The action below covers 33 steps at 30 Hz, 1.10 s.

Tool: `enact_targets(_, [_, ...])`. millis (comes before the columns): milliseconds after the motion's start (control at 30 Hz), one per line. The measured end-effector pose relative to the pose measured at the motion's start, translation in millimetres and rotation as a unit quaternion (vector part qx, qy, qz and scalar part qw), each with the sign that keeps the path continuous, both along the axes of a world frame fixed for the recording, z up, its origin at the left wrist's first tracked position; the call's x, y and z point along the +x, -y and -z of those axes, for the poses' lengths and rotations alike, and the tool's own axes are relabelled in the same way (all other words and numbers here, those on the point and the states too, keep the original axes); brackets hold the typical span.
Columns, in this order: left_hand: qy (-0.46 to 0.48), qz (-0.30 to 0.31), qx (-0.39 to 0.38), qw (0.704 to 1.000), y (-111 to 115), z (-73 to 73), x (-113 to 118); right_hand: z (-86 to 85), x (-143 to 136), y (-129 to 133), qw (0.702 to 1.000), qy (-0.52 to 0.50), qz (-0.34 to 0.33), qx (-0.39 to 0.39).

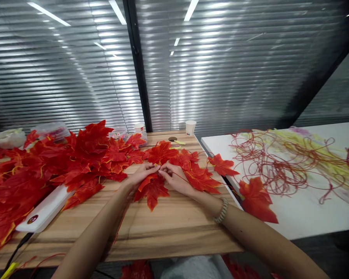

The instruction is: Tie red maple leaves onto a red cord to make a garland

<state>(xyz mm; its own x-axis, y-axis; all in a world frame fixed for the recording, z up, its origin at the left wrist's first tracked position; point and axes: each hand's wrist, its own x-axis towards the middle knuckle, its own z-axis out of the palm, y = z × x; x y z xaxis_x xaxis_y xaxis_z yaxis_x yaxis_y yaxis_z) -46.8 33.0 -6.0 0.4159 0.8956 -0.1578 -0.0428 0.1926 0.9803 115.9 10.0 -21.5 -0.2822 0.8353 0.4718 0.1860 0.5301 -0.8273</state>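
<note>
My left hand point(142, 174) and my right hand point(176, 179) meet fingertip to fingertip over the wooden table, both in a closed pinch. Just below the fingers hangs a red artificial maple leaf point(153, 192), its stem end at the left fingertips. A thin red cord point(203, 171) runs out by my right hand toward more leaves on the right; the exact pinch point is too small to make out. Another red maple leaf point(160, 152) lies just beyond the fingers, and several are spread beside my right hand, one maple leaf point(257, 198) lying over the white table's edge.
A big heap of red leaves point(87, 147) covers the left side, partly over a white power bank point(45, 209) with a black cable. Paper cups point(190, 128) and yellow-handled scissors point(177, 142) stand or lie at the back. Tangled red cord point(270, 166) lies on the white table point(302, 221).
</note>
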Motion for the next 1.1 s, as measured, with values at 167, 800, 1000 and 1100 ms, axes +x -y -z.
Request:
enact_targets(167, [-0.005,0.0,0.004,1.0,-0.1,0.3,0.0,0.0,0.2,-0.3,1.0,0.004,0.002,0.003])
enact_targets(800, [0.0,-0.007,-0.001,1.0,-0.1,-0.2,0.0,-0.4,0.2,0.2,1.0,0.007,0.001,0.005])
enact_targets(1000, [-0.006,-0.009,-0.009,1.0,1.3,-2.4,1.4,1.1,0.3,-1.2,1.0,0.012,-0.002,0.008])
enact_targets(1100, [-0.008,-0.01,-0.016,1.0,2.4,-3.9,2.3,2.3,0.2,-2.1,1.0,0.013,-0.001,0.011])
